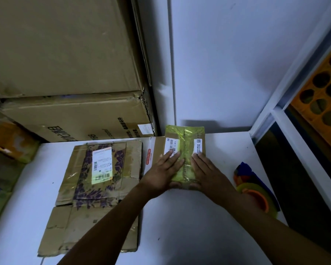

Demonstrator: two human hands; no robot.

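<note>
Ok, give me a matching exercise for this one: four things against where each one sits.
Things
1. parcel
2. flat carton
3. tape roll
4. big cartons

Places
A. stacked at the back left
B. under the left hand and right hand
C. right edge of the table
D. lying left of the hands

Pairs: 1-B, 2-D, 3-C, 4-A

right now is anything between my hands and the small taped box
Nothing visible does. The left hand and the right hand lie flat on the small brown cardboard parcel with yellow-green tape, fingers straight.
</note>
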